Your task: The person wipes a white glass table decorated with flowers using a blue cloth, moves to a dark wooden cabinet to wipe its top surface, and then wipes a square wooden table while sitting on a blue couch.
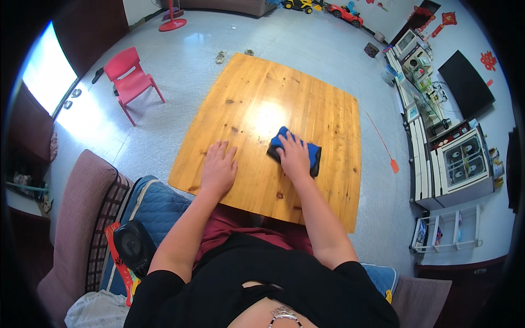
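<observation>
My right hand (296, 158) presses down on a folded blue cloth with black edges (314, 152), its fingers spread over the fabric. That cloth lies on a wooden table (254, 172) of yellowish knotty planks, right of the middle. Flat on the bare wood near the left front edge rests my left hand (219, 166), holding nothing. Part of the cloth is hidden under my right palm.
A pink plastic chair (130, 78) stands beyond the table's left side. On the floor at right lies a red fly swatter (393, 165), near a white cabinet (463, 164). A sofa backrest (78, 205) and a black object (133, 246) are at my left.
</observation>
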Demonstrator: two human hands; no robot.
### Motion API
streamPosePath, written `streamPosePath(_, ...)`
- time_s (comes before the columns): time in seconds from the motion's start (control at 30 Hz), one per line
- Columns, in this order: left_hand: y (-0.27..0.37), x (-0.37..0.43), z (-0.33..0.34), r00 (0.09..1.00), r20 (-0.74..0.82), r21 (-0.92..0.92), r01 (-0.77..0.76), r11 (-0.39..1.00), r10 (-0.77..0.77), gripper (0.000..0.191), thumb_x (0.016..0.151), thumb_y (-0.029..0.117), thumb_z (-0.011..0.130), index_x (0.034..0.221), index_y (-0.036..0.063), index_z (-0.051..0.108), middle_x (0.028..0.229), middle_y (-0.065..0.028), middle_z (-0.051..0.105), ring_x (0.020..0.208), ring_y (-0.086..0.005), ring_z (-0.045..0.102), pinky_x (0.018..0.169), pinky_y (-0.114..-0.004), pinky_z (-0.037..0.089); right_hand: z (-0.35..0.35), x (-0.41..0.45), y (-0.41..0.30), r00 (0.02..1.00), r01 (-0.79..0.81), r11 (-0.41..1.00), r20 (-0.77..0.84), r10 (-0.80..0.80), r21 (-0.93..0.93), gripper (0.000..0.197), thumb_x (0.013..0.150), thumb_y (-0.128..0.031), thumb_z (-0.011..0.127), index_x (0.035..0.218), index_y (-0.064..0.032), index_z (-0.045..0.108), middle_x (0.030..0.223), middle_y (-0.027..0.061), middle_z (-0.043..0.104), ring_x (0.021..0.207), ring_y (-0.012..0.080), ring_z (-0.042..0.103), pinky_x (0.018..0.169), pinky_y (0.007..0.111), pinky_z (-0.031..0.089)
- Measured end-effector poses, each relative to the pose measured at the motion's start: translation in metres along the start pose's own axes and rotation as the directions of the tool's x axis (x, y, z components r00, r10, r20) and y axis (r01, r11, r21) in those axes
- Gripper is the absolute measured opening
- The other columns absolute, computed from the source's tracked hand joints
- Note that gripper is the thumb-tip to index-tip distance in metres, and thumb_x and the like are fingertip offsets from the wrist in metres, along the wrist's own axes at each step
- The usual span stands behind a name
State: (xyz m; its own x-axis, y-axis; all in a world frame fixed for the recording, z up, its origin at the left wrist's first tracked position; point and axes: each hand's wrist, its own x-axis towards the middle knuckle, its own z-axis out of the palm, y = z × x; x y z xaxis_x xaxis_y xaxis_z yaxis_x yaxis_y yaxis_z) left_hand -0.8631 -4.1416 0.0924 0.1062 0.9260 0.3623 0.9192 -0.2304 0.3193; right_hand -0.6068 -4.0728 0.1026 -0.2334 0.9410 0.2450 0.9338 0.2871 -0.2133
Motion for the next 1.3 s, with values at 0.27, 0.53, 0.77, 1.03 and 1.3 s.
streamPosePath(0.27,0.074,-0.012,-0.036,0.991,-0.067,-0.647,-0.131,0.751,0.115,0.062,0.092,0.028,0.073,0.145,0.0026,0.052,0.15,-0.0199,0.05,0.144,-0.0388,0.041,0.119,-0.047,0.034,-0.049,-0.041,-0.055,0.819,-0.433,-0.275,0.502,0.278,0.859,0.048,0.111,-0.041,0.044,0.139,-0.0034,0.057,0.132,0.0097,0.065,0.116,0.0158,0.061,0.102,0.035,0.048)
streamPosePath(0.53,0.034,0.018,-0.071,0.97,-0.242,-0.444,-0.122,0.888,0.012,0.069,0.075,-0.011,0.057,0.141,0.0095,0.06,0.143,-0.0179,0.059,0.132,-0.0368,0.055,0.112,-0.043,0.043,-0.05,-0.033,-0.026,0.967,0.207,0.954,-0.195,-0.165,0.219,0.067,0.098,-0.038,0.064,0.153,-0.0064,0.042,0.16,0.0213,0.038,0.151,0.0415,0.029,0.123,0.051,0.024)
streamPosePath(0.77,0.003,-0.01,-0.027,0.956,0.188,0.091,-0.243,0.966,0.223,0.057,0.094,0.05,0.063,0.147,0.0301,0.054,0.158,-0.0084,0.044,0.151,-0.0387,0.029,0.12,-0.067,0.014,0.0,-0.056,0.005,0.999,0.025,0.999,-0.025,-0.024,0.032,0.055,0.104,-0.043,0.051,0.148,-0.0109,0.051,0.159,0.0172,0.042,0.151,0.0367,0.032,0.125,0.052,0.017)
streamPosePath(1.03,-0.02,0.099,0.01,0.973,0.21,0.145,-0.133,0.98,0.1,0.05,0.102,0.048,0.052,0.15,0.0348,0.05,0.162,-0.0047,0.039,0.154,-0.034,0.025,0.123,-0.064,0.01,-0.006,-0.052,0.005,0.999,-0.022,0.998,-0.031,0.024,0.059,0.05,0.104,-0.04,0.052,0.146,-0.0131,0.054,0.158,0.0138,0.044,0.15,0.031,0.034,0.126,0.051,0.017)
streamPosePath(1.3,-0.019,0.134,0.026,0.959,0.282,0.202,-0.092,0.975,0.032,0.047,0.107,0.031,0.046,0.154,0.035,0.042,0.164,-0.003,0.036,0.155,-0.0351,0.023,0.123,-0.062,0.011,-0.005,-0.047,0.005,0.998,-0.038,0.995,-0.049,0.043,0.096,0.049,0.102,-0.04,0.054,0.144,-0.0145,0.055,0.157,0.0128,0.046,0.15,0.0297,0.035,0.126,0.051,0.018)
